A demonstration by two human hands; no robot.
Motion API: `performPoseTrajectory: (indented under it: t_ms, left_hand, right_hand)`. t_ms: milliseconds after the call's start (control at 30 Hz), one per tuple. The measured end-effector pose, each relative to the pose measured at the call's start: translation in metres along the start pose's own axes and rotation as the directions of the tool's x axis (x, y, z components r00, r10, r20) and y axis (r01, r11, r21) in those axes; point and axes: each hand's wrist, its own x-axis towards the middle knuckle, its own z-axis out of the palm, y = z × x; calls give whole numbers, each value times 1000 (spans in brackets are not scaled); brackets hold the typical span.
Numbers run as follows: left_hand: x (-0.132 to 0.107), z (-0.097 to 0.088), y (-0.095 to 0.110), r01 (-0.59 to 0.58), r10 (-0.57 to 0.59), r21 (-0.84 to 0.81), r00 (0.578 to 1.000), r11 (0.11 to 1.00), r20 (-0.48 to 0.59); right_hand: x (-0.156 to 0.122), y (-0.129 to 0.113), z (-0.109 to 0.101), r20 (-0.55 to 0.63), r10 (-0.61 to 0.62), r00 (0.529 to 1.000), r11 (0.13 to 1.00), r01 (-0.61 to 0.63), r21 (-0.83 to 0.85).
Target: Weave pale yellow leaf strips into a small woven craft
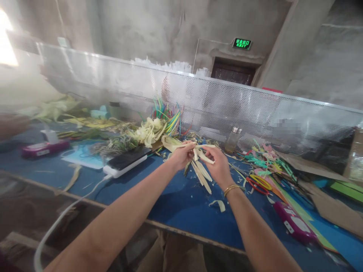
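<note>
Pale strips that look like dried corn husk (208,155) are pinched between both hands above the blue table. My left hand (183,154) is closed on one end of them, its fingertips near the middle of the bundle. On the other side, my right hand (217,162) grips a folded strip between thumb and fingers; a gold bracelet circles that wrist. More pale strips (202,177) fan out on the table just below the hands. Behind my left hand lies a heap of cream husks (150,132).
A phone (127,158) lies on a white power bank with a cable. Purple power strips (295,223) (45,148) sit at right and left. Red-handled scissors (256,186), a glass bottle (233,139) and coloured scraps lie to the right. A perforated metal screen (227,102) bounds the back.
</note>
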Motion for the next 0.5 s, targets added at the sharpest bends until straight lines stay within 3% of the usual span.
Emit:
performPoseTrajectory:
  t_ms: [167, 300, 500]
  left_hand:
    - [-3, 0, -5, 14, -22, 141, 998, 990, 52]
    - [-6, 2, -8, -25, 13, 245, 999, 969, 49]
    - [-9, 5, -10, -35, 8, 329, 997, 944, 82]
  right_hand:
    - [0, -7, 10, -52, 229, 972, 907, -193, 374]
    - [-1, -10, 14, -102, 285, 953, 877, -216, 430]
    - [-1, -8, 17, -38, 342, 939, 783, -262, 565]
